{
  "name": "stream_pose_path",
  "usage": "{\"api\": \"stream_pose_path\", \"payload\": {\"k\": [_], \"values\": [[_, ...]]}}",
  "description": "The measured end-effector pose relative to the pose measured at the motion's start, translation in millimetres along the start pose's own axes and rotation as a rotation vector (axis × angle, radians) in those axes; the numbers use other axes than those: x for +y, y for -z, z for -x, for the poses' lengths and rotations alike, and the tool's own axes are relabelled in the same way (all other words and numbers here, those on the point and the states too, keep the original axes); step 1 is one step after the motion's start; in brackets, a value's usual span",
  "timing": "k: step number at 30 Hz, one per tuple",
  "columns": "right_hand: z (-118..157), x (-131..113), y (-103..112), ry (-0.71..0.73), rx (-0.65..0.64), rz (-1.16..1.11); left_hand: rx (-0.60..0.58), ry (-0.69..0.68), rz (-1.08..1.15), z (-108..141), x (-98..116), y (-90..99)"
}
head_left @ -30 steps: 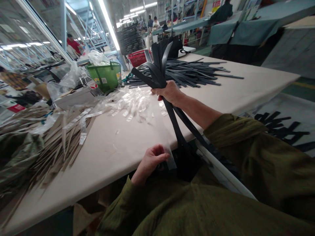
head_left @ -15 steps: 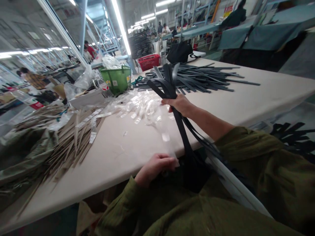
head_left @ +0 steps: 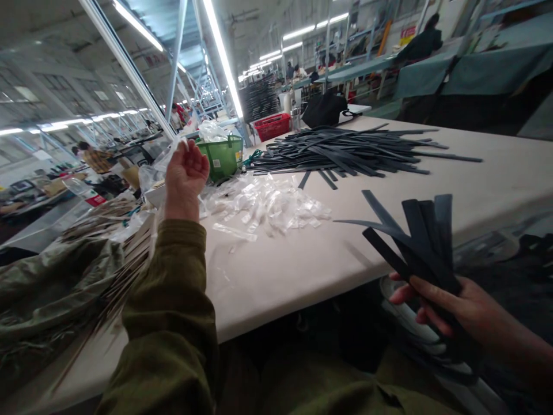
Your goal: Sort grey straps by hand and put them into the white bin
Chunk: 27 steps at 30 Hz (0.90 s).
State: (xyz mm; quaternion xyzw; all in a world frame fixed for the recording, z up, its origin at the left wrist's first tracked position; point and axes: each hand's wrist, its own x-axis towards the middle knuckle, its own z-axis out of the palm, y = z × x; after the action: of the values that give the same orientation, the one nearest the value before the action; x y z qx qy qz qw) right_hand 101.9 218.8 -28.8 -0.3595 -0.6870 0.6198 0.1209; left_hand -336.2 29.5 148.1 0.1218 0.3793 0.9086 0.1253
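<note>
The right hand [head_left: 444, 305] closes around a bundle of black flat straps [head_left: 425, 242], their ends fanning up from the fist just off the table edge; the left hand [head_left: 185, 178], half-curled and empty, is raised beside loose plastic wrappers [head_left: 263, 204]; a heap of straps [head_left: 341, 153] lies farther along the cream table [head_left: 276, 288].

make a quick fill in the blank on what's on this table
The right hand grips a bunch of ____ straps.
On the table, a ____ bucket stands beyond the clear plastic scraps.
Farther along the table sits a ____ crate.

Missing words: black, green, red.
</note>
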Motion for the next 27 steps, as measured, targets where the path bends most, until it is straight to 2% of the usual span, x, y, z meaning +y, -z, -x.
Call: {"api": "stream_pose_path", "payload": {"k": [2,4,8,11,13,16,21,27], "values": [[17,14,-3,-0.046,0.010,0.013,-0.041,0.080,0.028,28,-32,-6.7],[27,25,-11,-0.053,0.020,0.014,-0.001,0.243,0.049,68,-81,-0.1],[33,43,-27,-0.030,-0.007,0.021,0.165,0.586,0.057,157,-180,35.7],[34,51,-35,0.003,-0.056,0.028,0.218,0.718,0.070,206,-219,54.6],[34,52,-40,0.026,-0.081,0.032,0.202,0.761,0.031,226,-227,58.0],[31,52,-48,0.052,-0.089,0.035,0.137,0.768,-0.063,242,-226,55.7],[23,56,-56,0.082,-0.079,0.067,0.035,0.751,-0.101,252,-225,53.6],[21,59,-58,0.120,-0.061,0.170,0.025,0.738,-0.115,259,-227,54.9]]}}
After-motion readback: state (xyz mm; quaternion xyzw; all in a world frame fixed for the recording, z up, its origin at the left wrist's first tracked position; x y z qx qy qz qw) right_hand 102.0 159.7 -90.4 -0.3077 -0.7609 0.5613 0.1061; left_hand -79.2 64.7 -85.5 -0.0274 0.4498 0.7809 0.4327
